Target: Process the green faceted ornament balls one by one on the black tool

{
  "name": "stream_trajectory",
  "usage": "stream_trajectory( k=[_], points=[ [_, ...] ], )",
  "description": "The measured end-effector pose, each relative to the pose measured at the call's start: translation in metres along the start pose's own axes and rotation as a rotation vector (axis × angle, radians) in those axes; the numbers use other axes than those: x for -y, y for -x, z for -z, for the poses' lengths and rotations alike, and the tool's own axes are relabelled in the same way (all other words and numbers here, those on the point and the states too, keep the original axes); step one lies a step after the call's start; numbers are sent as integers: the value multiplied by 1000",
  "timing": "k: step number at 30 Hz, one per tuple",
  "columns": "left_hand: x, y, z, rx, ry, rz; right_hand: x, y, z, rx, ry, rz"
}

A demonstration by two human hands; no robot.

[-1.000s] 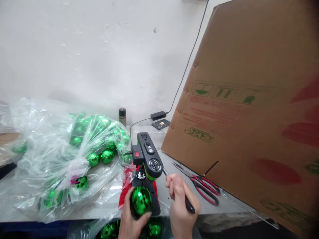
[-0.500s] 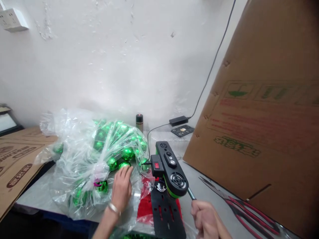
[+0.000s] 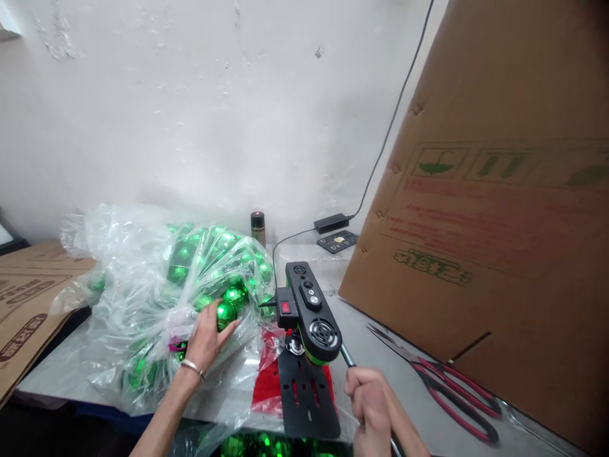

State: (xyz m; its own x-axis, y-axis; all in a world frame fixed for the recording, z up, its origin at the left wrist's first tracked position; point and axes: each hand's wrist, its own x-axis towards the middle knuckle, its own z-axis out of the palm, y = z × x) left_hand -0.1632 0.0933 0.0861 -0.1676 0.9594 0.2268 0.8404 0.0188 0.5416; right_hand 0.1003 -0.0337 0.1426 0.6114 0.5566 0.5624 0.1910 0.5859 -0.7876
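My left hand (image 3: 205, 339) reaches to a shiny green ball (image 3: 226, 314), thumb and fingers curved around its near side. The ball lies at the mouth of a clear plastic bag (image 3: 137, 279), which holds several more green balls. My right hand (image 3: 373, 403) is closed around a thin metal rod (image 3: 347, 355). The rod's upper end goes out of sight behind a black device (image 3: 314, 311) with round grilles and a red switch. That device stands on a slotted black plate (image 3: 307, 397), over red material (image 3: 267, 381) partly under plastic.
Large scissors (image 3: 438, 381) with red-and-black handles lie right of my right hand. A tall cardboard box (image 3: 476, 209) leans at the right, flat cardboard (image 3: 33, 304) lies at the left. A power adapter (image 3: 332, 222), dark card (image 3: 337, 241) and small bottle (image 3: 257, 228) sit by the wall.
My left hand has opened wider at the thumb and curved around a green ball. My right hand keeps its hold on the rod. The whole view has shifted slightly.
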Motion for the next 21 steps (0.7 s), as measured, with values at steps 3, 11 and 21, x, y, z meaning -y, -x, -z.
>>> stream_trajectory(
  k=[3,11,21],
  points=[
    [-9,31,-3,-176,654,235,-4,-4,4,65,10,64],
    [-63,111,-57,78,1494,651,14,-28,-3,139,31,195],
    [-72,144,-124,17,900,194,18,-34,5,274,84,171]
  ],
)
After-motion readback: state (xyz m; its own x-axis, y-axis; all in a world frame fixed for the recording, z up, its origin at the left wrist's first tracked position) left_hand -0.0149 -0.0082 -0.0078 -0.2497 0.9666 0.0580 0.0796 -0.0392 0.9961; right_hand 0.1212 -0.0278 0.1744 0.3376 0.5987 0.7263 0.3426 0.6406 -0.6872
